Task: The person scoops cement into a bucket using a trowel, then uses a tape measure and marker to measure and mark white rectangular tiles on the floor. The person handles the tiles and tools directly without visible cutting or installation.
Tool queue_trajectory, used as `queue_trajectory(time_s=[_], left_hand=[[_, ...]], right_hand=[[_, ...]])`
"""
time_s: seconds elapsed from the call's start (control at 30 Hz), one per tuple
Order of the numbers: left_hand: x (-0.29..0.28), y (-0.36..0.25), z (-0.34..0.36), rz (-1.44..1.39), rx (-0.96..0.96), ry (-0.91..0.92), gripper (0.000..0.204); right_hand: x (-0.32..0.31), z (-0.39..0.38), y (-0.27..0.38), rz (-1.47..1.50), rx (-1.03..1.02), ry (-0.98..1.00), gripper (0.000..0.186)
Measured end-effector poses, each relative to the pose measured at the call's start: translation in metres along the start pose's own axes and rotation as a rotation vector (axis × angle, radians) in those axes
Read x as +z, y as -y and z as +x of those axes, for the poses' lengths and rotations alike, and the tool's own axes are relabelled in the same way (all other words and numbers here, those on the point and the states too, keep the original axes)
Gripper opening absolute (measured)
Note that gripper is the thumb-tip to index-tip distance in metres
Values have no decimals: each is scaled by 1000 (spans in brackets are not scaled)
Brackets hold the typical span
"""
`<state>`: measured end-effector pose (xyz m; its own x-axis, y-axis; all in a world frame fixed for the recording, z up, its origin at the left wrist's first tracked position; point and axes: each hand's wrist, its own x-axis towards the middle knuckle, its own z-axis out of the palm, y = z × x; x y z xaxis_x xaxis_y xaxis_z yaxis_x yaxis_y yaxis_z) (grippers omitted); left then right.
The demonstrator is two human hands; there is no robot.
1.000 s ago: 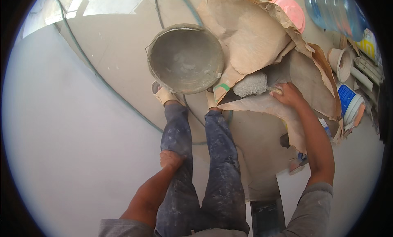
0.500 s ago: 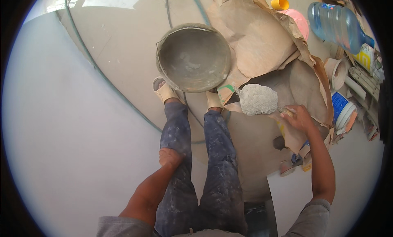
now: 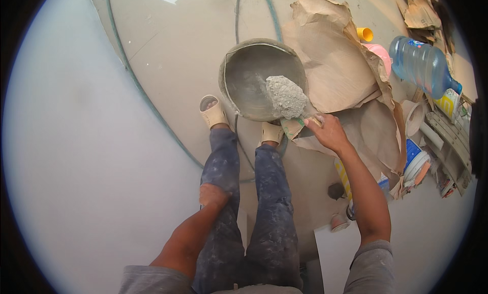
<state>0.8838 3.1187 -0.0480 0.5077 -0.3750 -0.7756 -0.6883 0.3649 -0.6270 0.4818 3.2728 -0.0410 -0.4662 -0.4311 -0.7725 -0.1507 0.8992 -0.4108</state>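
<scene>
One heap of grey powder (image 3: 286, 97) is now hanging over the bucket (image 3: 243, 83), no longer the paper sack (image 3: 333, 78), so the load is sitting bucket-side; your right hand (image 3: 331, 132) is gripping the tool handle (image 3: 315, 122), left hand (image 3: 213, 195) resting on trousers (image 3: 221, 162), finger curl unclear

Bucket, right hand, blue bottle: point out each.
Bucket (image 3: 246, 78): head view, on its bare inner surface.
Right hand (image 3: 329, 133): head view, on the back of the hand.
Blue bottle (image 3: 421, 64): head view, on the middle of its body.
</scene>
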Motion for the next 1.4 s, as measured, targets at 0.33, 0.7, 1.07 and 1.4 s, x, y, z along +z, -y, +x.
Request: queue_trajectory(time_s=[0.33, 0.7, 1.07, 1.4], left_hand=[[13, -2, 17, -40, -40, 11, 125], [8, -5, 12, -59, -61, 17, 124], [-2, -4, -7, -51, 7, -7, 122], [-3, -8, -23, 73, 50, -92, 125]], right_hand=[[86, 104, 48, 582, 425, 69, 46], [122, 52, 83, 1309, 616, 240, 50], [-58, -117, 27, -12, 272, -89, 36], [-23, -27, -125, -1102, 220, -110, 17]])
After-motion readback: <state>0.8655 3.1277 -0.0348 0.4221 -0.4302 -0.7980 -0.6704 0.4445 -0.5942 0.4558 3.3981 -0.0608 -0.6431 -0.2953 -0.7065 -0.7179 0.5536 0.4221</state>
